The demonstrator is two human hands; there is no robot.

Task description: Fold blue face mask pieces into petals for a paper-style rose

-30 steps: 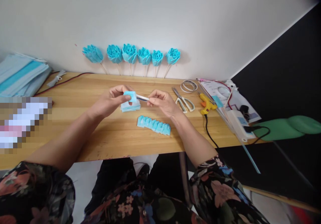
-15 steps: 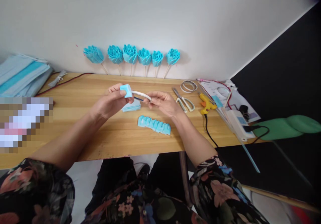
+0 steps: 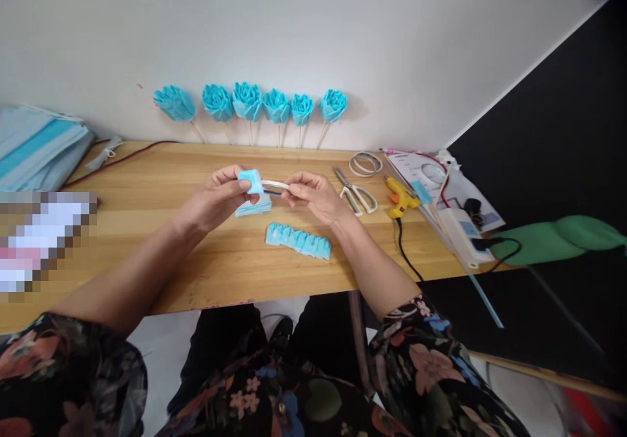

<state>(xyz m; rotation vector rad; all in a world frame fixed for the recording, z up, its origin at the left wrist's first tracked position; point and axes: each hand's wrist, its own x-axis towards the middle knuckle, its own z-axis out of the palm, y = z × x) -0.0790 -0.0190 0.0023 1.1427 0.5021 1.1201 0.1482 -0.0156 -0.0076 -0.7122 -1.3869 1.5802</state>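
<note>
At the near edge of the bench [image 3: 230, 280], closest to the person's lap, a folded blue strip [image 3: 298, 240] of pleated fabric lies flat on the wood, untouched. Just beyond it, both hands are raised a little above the surface. The left hand [image 3: 215, 198] pinches a small blue folded piece [image 3: 251, 180] between thumb and fingers, closed firmly on it. The right hand [image 3: 316, 195] holds the other end of a thin white band [image 3: 275, 185] that runs from the blue piece across to its fingertips, pinched between thumb and forefinger. Under the hands, a small stack of blue squares [image 3: 253, 206] rests on the bench.

The blue piece looks light and soft, like thin non-woven cloth; it would likely crush or unfold if squeezed hard, so a pinch at its folded edge seems the safest hold. The band appears limp and slightly springy, best gripped near its end.

To the right lie scissors [image 3: 356, 192] with white handles, a coil of white loops [image 3: 365, 163], a yellow glue gun [image 3: 402, 197] with a black cord, and papers beside a power strip [image 3: 458, 226]. At far left sits a stack of face masks [image 3: 36, 146]. Farthest back, six blue fabric roses [image 3: 247, 100] on sticks lean against the white wall.
</note>
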